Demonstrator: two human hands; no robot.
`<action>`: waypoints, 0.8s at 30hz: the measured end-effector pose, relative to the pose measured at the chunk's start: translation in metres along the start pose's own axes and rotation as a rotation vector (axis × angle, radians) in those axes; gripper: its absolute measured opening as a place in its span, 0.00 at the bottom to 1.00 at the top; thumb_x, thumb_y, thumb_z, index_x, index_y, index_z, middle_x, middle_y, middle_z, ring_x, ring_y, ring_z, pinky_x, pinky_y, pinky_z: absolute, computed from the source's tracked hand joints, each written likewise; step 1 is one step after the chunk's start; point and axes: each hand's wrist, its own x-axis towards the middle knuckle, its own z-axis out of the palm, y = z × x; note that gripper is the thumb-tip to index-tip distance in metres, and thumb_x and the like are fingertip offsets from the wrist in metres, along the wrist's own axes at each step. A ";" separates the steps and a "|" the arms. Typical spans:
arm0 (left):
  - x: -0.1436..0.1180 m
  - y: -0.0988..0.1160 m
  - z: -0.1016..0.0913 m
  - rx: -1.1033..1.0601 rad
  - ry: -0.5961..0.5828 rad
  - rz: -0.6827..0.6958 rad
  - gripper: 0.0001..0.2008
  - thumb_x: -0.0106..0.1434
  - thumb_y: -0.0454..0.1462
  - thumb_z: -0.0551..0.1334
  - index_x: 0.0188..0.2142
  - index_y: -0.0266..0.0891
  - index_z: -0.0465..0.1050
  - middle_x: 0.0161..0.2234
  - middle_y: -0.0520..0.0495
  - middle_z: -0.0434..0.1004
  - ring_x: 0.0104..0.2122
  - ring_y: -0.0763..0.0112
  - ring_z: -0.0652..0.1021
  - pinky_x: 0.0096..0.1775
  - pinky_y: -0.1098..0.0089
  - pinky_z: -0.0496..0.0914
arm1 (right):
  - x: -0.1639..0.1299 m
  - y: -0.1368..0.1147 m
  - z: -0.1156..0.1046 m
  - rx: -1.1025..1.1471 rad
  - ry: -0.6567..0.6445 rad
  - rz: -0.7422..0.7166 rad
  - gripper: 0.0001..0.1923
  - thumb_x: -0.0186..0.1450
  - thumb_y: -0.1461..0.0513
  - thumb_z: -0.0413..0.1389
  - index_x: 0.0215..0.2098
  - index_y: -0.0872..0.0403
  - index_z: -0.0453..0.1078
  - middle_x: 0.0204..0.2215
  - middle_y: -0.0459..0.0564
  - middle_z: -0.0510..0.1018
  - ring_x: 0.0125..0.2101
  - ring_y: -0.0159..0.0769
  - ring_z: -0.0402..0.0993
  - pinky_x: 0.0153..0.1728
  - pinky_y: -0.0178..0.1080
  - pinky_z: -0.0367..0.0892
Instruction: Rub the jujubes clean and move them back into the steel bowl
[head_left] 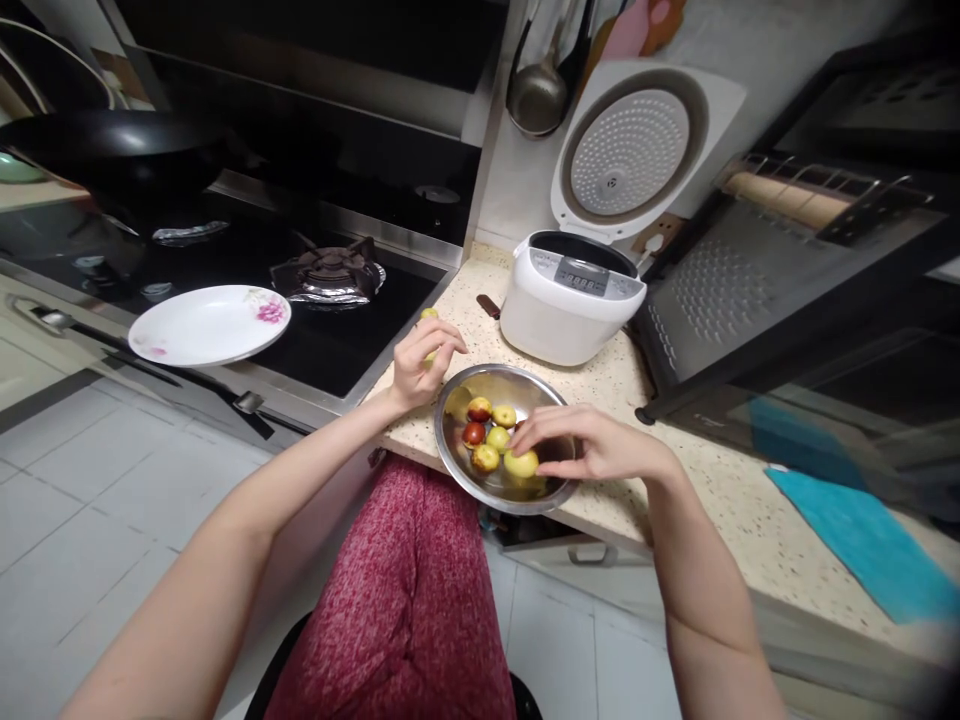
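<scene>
A steel bowl point(459, 468) holds several fresh jujubes, some yellow-green and some partly red-brown. My right hand point(589, 440) reaches into it from the right, with thumb and fingers closed around a yellow-green jujube point(522, 463). Beside the bowl's left rim is my left hand point(420, 365), its fingers curled toward the thumb. A green patch shows in the gap between thumb and fingers; whether it is a held jujube or one lying behind cannot be made out. Just past the left knuckles, part of another green jujube point(429, 313) is visible.
Behind the bowl stands a white rice cooker point(555, 320), lid up. A flowered plate point(202, 325) lies at the cooktop's front edge, left of my hands. A wok point(112, 150) is on the far burner. A black oven point(750, 300) and a teal cloth point(862, 545) are at right.
</scene>
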 end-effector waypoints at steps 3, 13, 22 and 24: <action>0.000 -0.001 0.000 0.008 0.002 -0.004 0.18 0.77 0.40 0.55 0.33 0.40 0.77 0.32 0.46 0.80 0.35 0.67 0.80 0.40 0.63 0.74 | 0.004 -0.002 0.007 0.021 -0.071 -0.002 0.12 0.72 0.59 0.62 0.52 0.54 0.79 0.48 0.55 0.84 0.49 0.39 0.80 0.53 0.41 0.73; 0.003 -0.006 0.002 -0.038 0.256 -0.229 0.22 0.77 0.49 0.54 0.34 0.40 0.77 0.33 0.45 0.78 0.35 0.66 0.78 0.39 0.63 0.74 | 0.012 0.012 0.015 0.042 -0.050 0.025 0.14 0.70 0.57 0.65 0.52 0.52 0.81 0.47 0.53 0.85 0.48 0.39 0.81 0.53 0.40 0.72; 0.011 -0.010 -0.006 0.078 0.033 -0.291 0.14 0.77 0.42 0.54 0.46 0.41 0.77 0.46 0.42 0.78 0.46 0.63 0.78 0.48 0.62 0.74 | 0.015 0.032 0.012 0.002 0.202 0.018 0.11 0.72 0.56 0.62 0.47 0.52 0.82 0.43 0.52 0.86 0.41 0.37 0.82 0.46 0.39 0.74; 0.013 -0.018 -0.013 0.194 -0.089 -0.285 0.12 0.75 0.38 0.55 0.50 0.41 0.75 0.50 0.41 0.77 0.51 0.59 0.77 0.53 0.59 0.73 | 0.016 0.036 0.013 -0.014 0.241 0.002 0.10 0.72 0.57 0.61 0.45 0.53 0.82 0.41 0.52 0.86 0.40 0.37 0.82 0.45 0.39 0.75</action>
